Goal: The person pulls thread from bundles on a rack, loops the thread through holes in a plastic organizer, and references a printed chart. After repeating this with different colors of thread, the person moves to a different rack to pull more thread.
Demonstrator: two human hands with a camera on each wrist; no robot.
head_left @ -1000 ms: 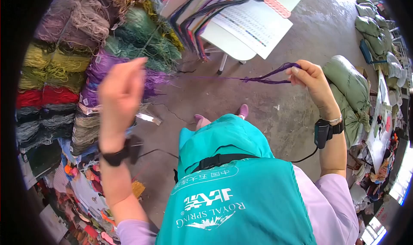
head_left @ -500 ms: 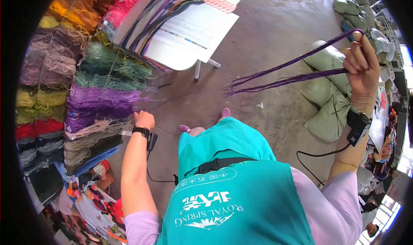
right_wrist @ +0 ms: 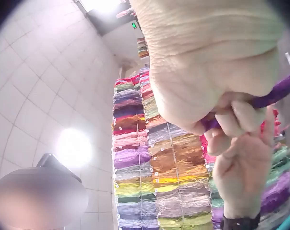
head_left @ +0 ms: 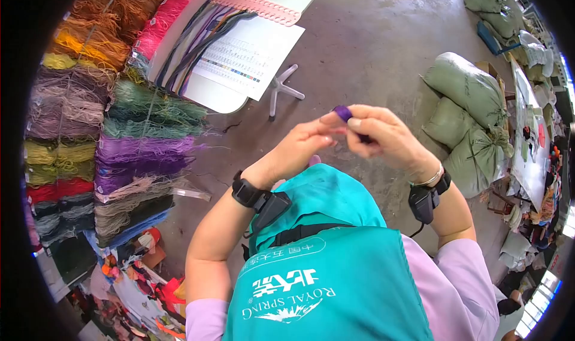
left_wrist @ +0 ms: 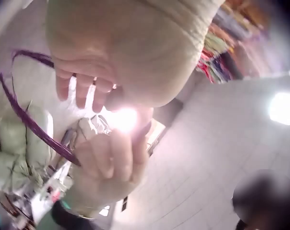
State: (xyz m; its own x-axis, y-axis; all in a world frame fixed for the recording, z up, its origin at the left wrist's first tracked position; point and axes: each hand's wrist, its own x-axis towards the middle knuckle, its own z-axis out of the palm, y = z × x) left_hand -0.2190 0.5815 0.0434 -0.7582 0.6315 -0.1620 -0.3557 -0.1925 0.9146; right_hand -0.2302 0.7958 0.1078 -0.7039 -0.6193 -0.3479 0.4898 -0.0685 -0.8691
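Observation:
In the head view my right hand (head_left: 383,134) holds a purple yarn bundle (head_left: 342,113) in its curled fingers. My left hand (head_left: 296,152) meets it from the left, index finger and thumb apart beside the bundle. A long purple loop (left_wrist: 37,129) curves out from my right hand (left_wrist: 106,165) and passes behind my left hand (left_wrist: 121,48) in the left wrist view, where glare hides the fingertips' contact. The right wrist view has purple yarn (right_wrist: 279,91) running through my right hand (right_wrist: 217,62), above my left hand's open palm (right_wrist: 243,175).
Stacked yarn skeins (head_left: 141,122) in many colours line the left side. A white table (head_left: 224,104) bears a printed sheet (head_left: 263,56) and a pink holder (head_left: 257,6) with coloured strands. Green sacks (head_left: 467,95) lie on the floor at the right, near another table (head_left: 530,143).
My hands, far apart half a second ago, have come together before my body. My right hand has moved left and down with the purple yarn; my left hand has risen to the right.

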